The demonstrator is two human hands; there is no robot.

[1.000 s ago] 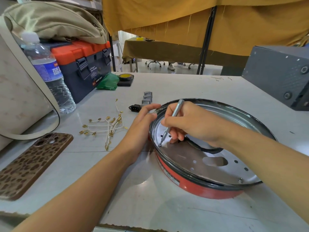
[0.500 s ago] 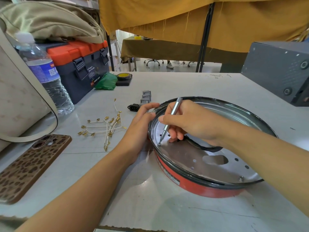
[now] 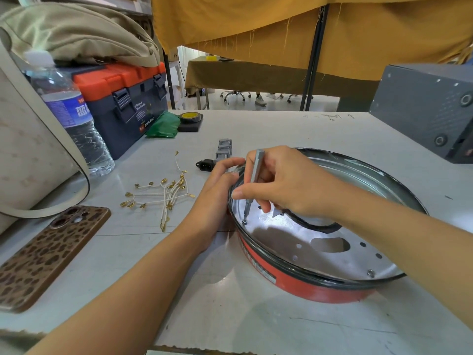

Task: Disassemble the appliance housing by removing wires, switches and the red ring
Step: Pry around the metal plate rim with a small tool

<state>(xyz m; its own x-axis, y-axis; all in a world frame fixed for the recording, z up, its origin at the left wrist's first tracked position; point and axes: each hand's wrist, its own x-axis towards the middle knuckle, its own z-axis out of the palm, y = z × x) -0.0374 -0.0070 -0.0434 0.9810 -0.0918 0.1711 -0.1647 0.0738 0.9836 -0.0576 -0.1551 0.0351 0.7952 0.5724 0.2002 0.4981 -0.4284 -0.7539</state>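
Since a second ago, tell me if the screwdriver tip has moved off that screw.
No. The screwdriver tip sits on the same screw near the housing rim, as before; the right hand grips it.

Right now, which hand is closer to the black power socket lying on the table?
Left. The left hand grips the housing rim just right of the black power socket. The right hand holds the screwdriver farther right, over the housing.

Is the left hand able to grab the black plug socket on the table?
Probably yes. The left hand grips the housing's black rim, and the small black plug socket lies just beyond its fingertips on the white table, with nothing between.
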